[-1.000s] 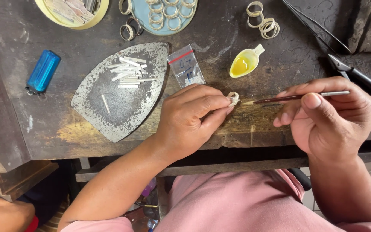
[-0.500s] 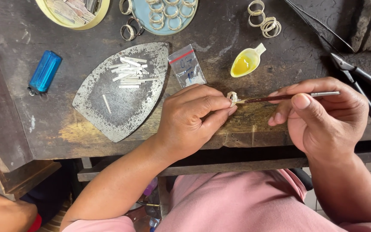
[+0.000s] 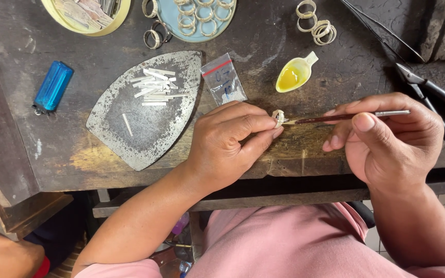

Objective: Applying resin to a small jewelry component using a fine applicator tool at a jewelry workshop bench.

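On the scarred dark wooden bench (image 3: 284, 41), left of centre lies a speckled iron-shaped metal plate (image 3: 145, 113), while at centre your left hand (image 3: 227, 144) pinches a small pale ring (image 3: 278, 118) and your right hand (image 3: 392, 141) grips a thin brush (image 3: 346, 117) touching it, below a clear, red-striped bag (image 3: 224, 80).

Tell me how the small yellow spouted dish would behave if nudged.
The yellow dish looks small and shallow, so it would probably slide or spin easily on the worn wooden bench. It holds yellow liquid, which could slop out over the low rim or spout. It looks ceramic or plastic; if ceramic, it may chip.
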